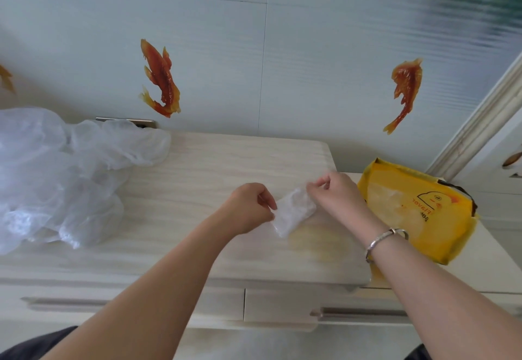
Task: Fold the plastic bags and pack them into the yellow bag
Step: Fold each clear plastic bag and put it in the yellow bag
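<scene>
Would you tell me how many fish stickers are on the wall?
3: one upper left, one upper right, and one cut off at the left edge. Others may lie outside the frame.

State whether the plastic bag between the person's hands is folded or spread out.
Folded. The plastic bag is a small compact strip, pinched at its ends by the left hand and right hand.

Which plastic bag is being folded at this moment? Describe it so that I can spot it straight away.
On the pale wooden cabinet top, look between the yellow bag at its right end and the loose heap of clear bags on the left. The small folded bag is pinched between left hand and right hand: compact and flat, not billowing.
</scene>
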Available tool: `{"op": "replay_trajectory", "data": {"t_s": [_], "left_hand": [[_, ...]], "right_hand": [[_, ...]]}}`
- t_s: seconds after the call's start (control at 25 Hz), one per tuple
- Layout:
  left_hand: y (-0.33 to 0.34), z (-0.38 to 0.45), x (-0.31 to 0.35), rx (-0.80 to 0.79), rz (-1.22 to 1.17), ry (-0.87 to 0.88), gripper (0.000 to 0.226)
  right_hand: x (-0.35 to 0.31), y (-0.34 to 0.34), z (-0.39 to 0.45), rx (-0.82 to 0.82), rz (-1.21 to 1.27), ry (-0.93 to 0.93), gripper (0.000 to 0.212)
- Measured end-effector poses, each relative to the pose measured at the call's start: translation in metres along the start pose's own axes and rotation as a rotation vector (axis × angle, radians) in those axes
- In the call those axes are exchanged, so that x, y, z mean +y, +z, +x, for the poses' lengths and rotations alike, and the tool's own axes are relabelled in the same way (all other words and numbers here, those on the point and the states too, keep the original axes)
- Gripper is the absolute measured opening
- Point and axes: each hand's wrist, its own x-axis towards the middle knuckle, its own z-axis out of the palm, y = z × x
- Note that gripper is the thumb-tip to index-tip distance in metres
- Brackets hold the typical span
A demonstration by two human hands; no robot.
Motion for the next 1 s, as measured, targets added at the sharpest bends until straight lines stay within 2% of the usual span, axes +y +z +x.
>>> {"op": "replay_trajectory", "data": {"t_s": [0.08,0.12,0.2,0.28,0.44,0.52,0.6,0.68,0.76,0.8,0.88,1.0], "left_hand": [[-0.008,-0.006,0.002,0.065,-0.009,-0.003,0.015],[-0.012,-0.011,0.004,0.085,-0.008,-0.005,0.016],[-0.017,-0.020,0.007,0.118,-0.033,-0.020,0.015],[-0.021,-0.030,0.011,0.156,-0.109,-0.045,0.014],[-0.020,-0.043,0.023,0.224,-0.251,-0.120,0.013],[-0.014,-0.044,0.030,0.218,-0.285,-0.212,0.037],[-0.005,-0.042,0.037,0.147,-0.382,-0.301,0.055],[0.006,-0.040,0.046,0.036,-0.601,-0.316,0.047],[0.019,-0.036,0.060,0.029,-0.802,-0.264,0.031],[0.024,-0.032,0.065,0.077,-0.805,-0.229,0.028],[0.036,-0.024,0.076,0.157,-0.692,-0.157,0.026],[0.054,-0.015,0.091,0.117,-0.618,-0.100,0.025]], "right_hand": [[-0.001,0.003,0.000,-0.084,-0.195,0.008,0.048],[-0.005,0.005,-0.002,-0.123,-0.289,0.022,0.048],[-0.013,0.007,-0.008,-0.175,-0.401,0.027,0.033],[-0.020,0.011,-0.013,-0.204,-0.360,-0.012,0.026],[-0.031,0.006,-0.022,-0.240,-0.007,-0.009,0.019],[-0.035,-0.007,-0.031,-0.211,0.263,0.028,0.013],[-0.036,-0.024,-0.043,-0.147,0.570,0.074,0.014],[-0.031,-0.043,-0.052,-0.094,0.738,0.118,0.023],[-0.022,-0.062,-0.061,-0.089,0.698,0.109,0.033],[-0.019,-0.069,-0.066,-0.112,0.622,0.090,0.036],[-0.012,-0.084,-0.074,-0.153,0.500,0.058,0.039],[0.002,-0.106,-0.079,-0.191,0.346,-0.006,0.032]]}}
